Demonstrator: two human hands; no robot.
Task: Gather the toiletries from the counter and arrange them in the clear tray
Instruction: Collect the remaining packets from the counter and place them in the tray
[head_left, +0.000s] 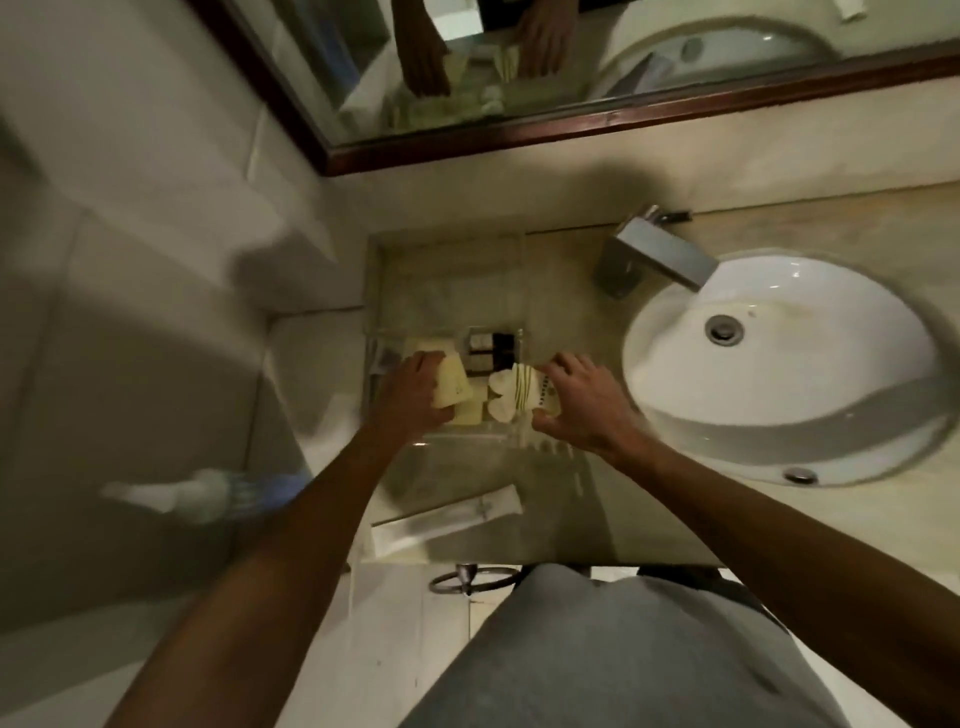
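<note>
Now, left fingers: left hand curled round a pale yellow packet, long axis running away from the person, tilted slightly left.
Right fingers: right hand pinching a striped sachet between thumb and spread fingers; long axis runs near to far.
Tray: clear tray on the counter left of the sink; both packets over its near end, beside small dark bottles.
Counter: white tube lying crosswise near the front edge.
</note>
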